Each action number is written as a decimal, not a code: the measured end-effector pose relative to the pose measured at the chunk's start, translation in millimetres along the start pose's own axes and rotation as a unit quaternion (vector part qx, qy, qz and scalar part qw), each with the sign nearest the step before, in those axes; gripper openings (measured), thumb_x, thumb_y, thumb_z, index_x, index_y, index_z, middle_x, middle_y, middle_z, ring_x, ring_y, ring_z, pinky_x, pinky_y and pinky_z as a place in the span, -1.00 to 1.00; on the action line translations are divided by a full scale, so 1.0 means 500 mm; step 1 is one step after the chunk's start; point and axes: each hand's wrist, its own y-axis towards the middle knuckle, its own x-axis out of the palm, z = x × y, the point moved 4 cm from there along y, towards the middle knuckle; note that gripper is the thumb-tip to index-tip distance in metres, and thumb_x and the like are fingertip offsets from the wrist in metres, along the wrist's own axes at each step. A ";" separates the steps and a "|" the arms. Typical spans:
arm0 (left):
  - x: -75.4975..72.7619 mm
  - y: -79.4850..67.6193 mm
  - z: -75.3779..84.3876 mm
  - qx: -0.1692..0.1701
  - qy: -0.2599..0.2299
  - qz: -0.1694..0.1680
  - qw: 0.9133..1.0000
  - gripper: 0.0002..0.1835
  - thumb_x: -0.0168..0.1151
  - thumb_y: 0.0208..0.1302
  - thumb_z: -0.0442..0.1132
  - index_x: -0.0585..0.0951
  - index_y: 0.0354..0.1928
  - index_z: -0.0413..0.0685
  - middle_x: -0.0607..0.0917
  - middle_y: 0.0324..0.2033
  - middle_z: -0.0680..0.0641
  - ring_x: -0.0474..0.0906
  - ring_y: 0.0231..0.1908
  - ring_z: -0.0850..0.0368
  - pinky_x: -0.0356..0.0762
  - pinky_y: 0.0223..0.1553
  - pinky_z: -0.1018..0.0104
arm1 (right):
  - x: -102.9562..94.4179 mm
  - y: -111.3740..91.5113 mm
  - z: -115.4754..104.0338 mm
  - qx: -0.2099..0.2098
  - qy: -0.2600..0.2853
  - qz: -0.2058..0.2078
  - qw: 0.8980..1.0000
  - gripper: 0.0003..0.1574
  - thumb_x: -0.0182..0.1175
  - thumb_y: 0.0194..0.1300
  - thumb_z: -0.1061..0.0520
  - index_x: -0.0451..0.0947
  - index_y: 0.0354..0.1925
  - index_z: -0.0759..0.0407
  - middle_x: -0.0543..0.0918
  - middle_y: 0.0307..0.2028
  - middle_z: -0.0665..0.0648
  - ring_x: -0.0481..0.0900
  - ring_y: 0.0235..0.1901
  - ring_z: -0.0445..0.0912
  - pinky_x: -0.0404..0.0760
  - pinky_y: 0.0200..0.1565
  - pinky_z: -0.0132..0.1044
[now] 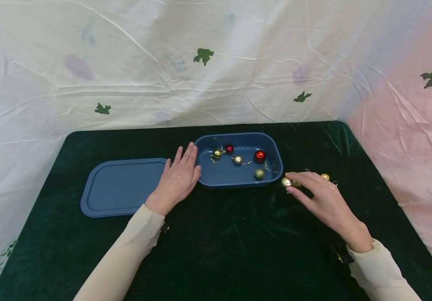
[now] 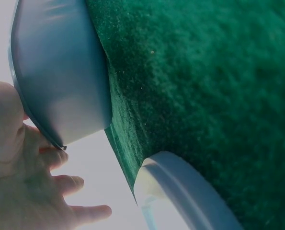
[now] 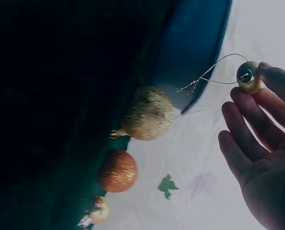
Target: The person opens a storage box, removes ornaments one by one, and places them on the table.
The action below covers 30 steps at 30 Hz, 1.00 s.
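My right hand (image 1: 323,202) pinches a small gold bauble (image 3: 249,79) between thumb and fingers, just off the right front corner of the blue box (image 1: 234,184). A thin gold string loops from its cap. With fingers straight, my left hand (image 1: 176,177) lies at the box's left rim; the left wrist view shows its fingers against that wall (image 2: 61,72). Inside the box are a large red bauble (image 1: 259,156), a small red one (image 1: 229,149) and several gold ones (image 1: 237,159). Below my right hand sit a glittery gold bauble (image 3: 148,114) and a copper one (image 3: 118,170).
Left of the box lies its flat blue lid (image 1: 125,188), partly behind my left hand. Another gold bauble (image 1: 325,177) shows past my right knuckles. Dark green cloth (image 1: 216,251) covers the table, and a pale printed curtain (image 1: 238,83) hangs behind it.
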 end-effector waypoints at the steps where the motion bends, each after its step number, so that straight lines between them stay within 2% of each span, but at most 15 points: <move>1: 0.000 0.000 0.000 0.001 -0.001 0.001 1.000 -0.30 -0.21 0.66 0.02 -0.03 0.67 -0.10 -0.12 0.65 -0.07 -0.16 0.61 -0.21 -0.03 0.46 -0.41 | 0.003 -0.003 0.001 0.004 -0.005 -0.001 1.000 -0.48 0.48 0.23 0.26 0.69 0.17 0.14 0.72 0.08 0.02 0.66 -0.02 -0.13 0.50 0.09 -0.50; 7: 0.000 0.001 -0.001 0.002 -0.001 -0.002 1.000 -0.29 -0.22 0.66 0.02 -0.05 0.67 -0.10 -0.13 0.65 -0.08 -0.17 0.61 -0.21 -0.04 0.46 -0.41 | 0.023 -0.022 0.007 0.013 -0.009 -0.011 1.000 -0.50 0.49 0.21 0.25 0.70 0.13 0.12 0.73 0.04 0.04 0.67 0.01 -0.08 0.62 0.03 -0.21; 15: 0.000 0.002 -0.002 0.006 -0.002 0.001 1.000 -0.30 -0.21 0.66 0.01 -0.04 0.67 -0.11 -0.10 0.65 -0.10 -0.16 0.61 -0.21 -0.02 0.46 -0.41 | 0.048 -0.033 0.018 0.010 -0.004 -0.037 0.999 -0.55 0.47 0.24 0.22 0.71 0.11 0.09 0.72 0.07 0.04 0.68 0.05 -0.04 0.66 0.01 -0.01; 21: 0.000 0.004 -0.003 0.004 -0.001 -0.002 1.000 -0.29 -0.21 0.66 0.02 -0.05 0.67 -0.10 -0.12 0.65 -0.08 -0.16 0.61 -0.21 -0.03 0.46 -0.41 | 0.059 -0.031 0.028 0.022 0.012 -0.069 0.997 -0.59 0.44 0.29 0.19 0.70 0.12 0.11 0.73 0.06 0.06 0.69 0.04 -0.04 0.70 -0.04 0.02; 30: 0.000 0.004 -0.003 0.005 -0.003 -0.004 1.000 -0.29 -0.21 0.66 0.01 -0.06 0.67 -0.10 -0.13 0.65 -0.07 -0.17 0.61 -0.21 -0.03 0.46 -0.41 | 0.066 -0.023 0.031 0.023 0.009 -0.103 0.994 -0.61 0.41 0.33 0.14 0.70 0.12 0.09 0.74 0.04 0.04 0.70 0.02 -0.03 0.70 -0.03 0.04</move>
